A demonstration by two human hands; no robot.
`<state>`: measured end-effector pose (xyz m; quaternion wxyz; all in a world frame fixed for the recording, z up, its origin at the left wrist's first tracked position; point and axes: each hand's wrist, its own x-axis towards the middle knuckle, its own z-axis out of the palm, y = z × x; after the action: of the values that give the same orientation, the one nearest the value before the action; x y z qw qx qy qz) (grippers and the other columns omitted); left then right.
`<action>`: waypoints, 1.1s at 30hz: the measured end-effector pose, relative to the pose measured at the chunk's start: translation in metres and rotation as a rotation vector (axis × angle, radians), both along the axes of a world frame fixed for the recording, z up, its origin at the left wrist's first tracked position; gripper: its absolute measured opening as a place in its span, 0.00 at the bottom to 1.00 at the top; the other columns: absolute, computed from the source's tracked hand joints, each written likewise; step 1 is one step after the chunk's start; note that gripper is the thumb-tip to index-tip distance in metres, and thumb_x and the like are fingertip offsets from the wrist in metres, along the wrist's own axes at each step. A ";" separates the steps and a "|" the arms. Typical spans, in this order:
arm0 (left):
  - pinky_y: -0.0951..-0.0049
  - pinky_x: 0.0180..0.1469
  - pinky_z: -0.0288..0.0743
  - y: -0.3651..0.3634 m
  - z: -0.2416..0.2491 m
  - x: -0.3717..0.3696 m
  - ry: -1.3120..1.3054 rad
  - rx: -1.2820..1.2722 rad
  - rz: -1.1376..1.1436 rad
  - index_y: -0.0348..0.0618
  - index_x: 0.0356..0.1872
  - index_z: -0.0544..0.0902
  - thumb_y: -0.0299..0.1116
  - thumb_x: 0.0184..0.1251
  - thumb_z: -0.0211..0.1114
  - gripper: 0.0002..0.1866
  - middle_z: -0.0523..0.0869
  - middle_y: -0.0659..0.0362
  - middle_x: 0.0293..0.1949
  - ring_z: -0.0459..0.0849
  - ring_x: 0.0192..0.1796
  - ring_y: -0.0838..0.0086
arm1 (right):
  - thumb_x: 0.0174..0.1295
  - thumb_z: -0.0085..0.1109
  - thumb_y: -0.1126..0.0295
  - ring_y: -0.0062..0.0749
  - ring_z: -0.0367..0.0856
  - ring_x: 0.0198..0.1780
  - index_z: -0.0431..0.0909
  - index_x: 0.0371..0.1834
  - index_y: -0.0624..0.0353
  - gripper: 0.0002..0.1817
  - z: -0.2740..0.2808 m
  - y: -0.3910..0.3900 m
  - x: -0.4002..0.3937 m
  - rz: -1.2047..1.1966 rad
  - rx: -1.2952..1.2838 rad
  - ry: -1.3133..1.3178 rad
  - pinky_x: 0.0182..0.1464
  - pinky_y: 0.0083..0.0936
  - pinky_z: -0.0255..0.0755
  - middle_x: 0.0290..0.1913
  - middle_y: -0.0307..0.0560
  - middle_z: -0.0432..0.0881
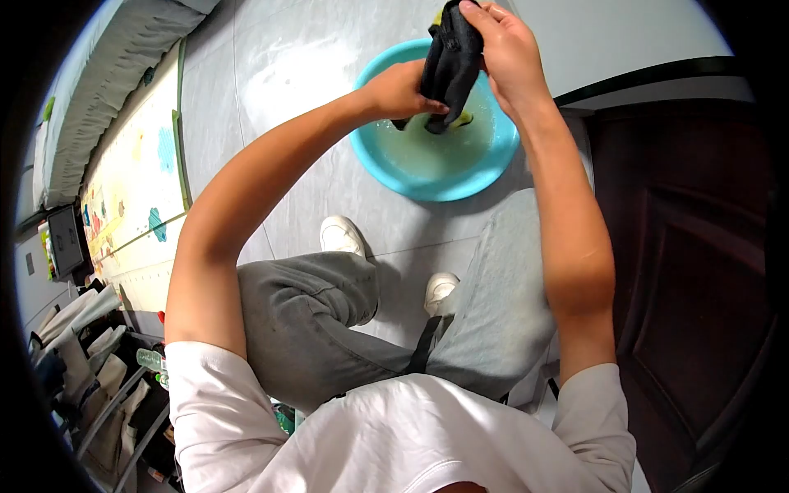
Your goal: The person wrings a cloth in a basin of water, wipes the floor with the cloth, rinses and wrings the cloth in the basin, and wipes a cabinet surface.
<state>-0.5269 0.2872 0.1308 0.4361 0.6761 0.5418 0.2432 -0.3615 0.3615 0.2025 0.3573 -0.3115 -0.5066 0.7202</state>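
Both hands are over a turquoise basin of cloudy water on the floor. Between them a dark, limp cloth item with yellow-green patches hangs lengthwise, its lower end close over the water. My left hand is wrapped round its lower part, the thumb lying near its bottom end. Higher up, my right hand pinches the top end between thumb and fingers. Folds hide the cloth's full shape, and I cannot tell exactly what kind of item it is.
Grey tiles surround the basin, with a wet, shiny patch to its left. A dark wooden panel stands close on the right. A patterned mat lies at left, and a rack of shoes is at lower left.
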 end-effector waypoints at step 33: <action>0.42 0.81 0.26 -0.003 -0.145 0.023 0.936 -0.304 -0.449 0.36 0.81 0.33 0.42 0.75 0.50 0.45 0.35 0.42 0.83 0.32 0.84 0.45 | 0.70 0.46 0.56 0.56 0.28 0.85 0.43 0.85 0.58 0.43 -0.217 -0.084 -0.012 0.475 0.376 -1.588 0.81 0.59 0.19 0.86 0.55 0.33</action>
<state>-0.5041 0.2839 -0.0138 0.2824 0.7407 0.5493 -0.2643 -0.3731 0.2778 -0.0146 -0.2191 -0.5454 -0.7702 0.2475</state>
